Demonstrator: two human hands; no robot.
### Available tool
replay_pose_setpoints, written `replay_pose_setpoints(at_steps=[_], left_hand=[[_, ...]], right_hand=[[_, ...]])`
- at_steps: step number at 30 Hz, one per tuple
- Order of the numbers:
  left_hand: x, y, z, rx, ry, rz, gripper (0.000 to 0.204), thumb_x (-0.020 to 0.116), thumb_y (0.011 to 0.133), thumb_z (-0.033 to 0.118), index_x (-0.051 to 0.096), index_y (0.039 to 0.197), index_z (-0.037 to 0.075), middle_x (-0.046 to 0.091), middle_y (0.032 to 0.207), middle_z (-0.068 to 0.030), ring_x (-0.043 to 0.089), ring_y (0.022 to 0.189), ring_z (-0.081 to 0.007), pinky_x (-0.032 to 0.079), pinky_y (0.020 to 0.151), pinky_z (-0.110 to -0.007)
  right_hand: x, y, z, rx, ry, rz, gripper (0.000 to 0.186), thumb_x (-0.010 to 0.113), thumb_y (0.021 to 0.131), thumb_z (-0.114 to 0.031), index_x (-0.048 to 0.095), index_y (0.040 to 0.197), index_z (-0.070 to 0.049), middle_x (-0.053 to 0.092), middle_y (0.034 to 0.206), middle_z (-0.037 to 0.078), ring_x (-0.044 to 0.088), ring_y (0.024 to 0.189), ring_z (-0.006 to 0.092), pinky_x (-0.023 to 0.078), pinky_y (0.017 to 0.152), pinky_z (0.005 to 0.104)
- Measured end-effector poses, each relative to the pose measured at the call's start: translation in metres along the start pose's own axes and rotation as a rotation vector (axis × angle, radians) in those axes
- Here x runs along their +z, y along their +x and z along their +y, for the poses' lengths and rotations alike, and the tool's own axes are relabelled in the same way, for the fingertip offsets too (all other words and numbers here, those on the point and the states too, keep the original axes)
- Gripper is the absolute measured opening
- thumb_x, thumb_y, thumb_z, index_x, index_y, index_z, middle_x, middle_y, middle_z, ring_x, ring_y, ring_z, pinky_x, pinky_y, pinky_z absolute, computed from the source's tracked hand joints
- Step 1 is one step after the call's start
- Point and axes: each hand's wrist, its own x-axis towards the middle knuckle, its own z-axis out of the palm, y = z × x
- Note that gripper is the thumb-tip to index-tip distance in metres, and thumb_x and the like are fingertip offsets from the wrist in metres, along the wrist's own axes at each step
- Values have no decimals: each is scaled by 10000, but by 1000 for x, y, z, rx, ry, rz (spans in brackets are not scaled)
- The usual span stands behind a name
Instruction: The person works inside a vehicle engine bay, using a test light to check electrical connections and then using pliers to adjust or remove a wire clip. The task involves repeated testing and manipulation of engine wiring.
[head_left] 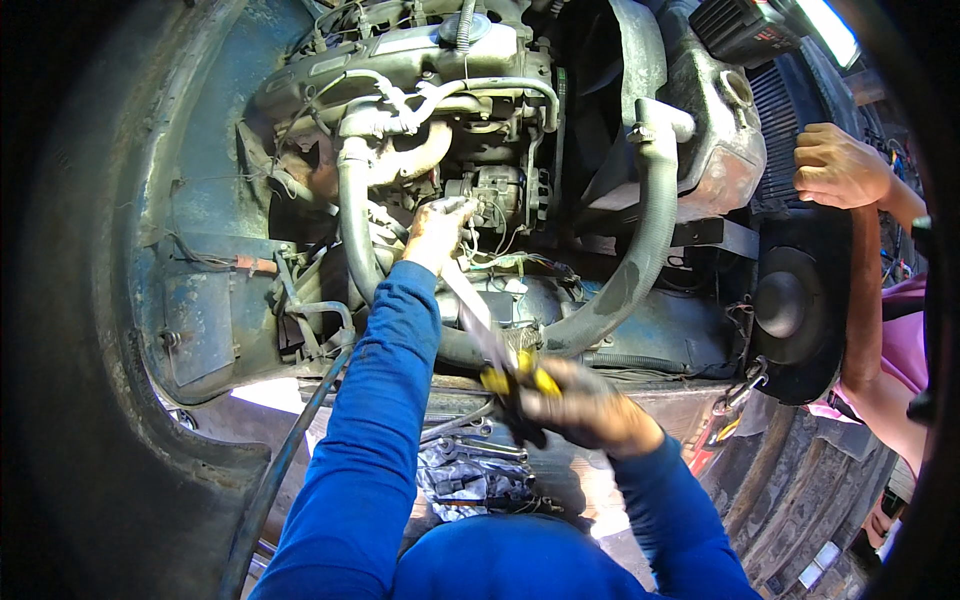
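Note:
My left hand [437, 232] reaches into the engine bay at the alternator [496, 193], fingers curled against it beside thin wires; what it holds, if anything, is too small to make out. Below and to its right, my right hand [585, 405] grips a yellow-and-black handled tool [535, 376], blurred by motion, its long pale metal part slanting up toward my left wrist. A large curved grey hose [623, 290] loops around both sides of the alternator area. Above sits the dirty metal engine [400, 50] with smaller pipes.
A co-worker's hand [840, 165] and bare arms are at the right, by the radiator grille [775, 115] and a black round part [785, 300]. Several wrenches [480, 450] lie on a cloth below the front edge [660, 390]. A blue metal panel [190, 330] borders the left.

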Motion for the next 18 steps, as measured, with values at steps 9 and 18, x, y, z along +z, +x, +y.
replay_pose_setpoints(at_steps=[9,18], left_hand=[[-17,49,-45,158,445,3,296,728,892,221,730,1119,32,762,971,-117,705,843,-168,568,714,-319],[-19,61,-66,129,427,166,281,750,857,207,736,1068,21,764,962,-148,721,870,-230,543,793,-328]], right_hand=[[34,-93,65,-41,-1359,-3,285,694,892,-318,668,1075,-101,589,1047,158,590,919,330,526,742,435],[44,-65,117,-251,-1617,-46,298,558,885,-232,674,1144,-142,559,1221,112,544,1077,283,468,857,415]])
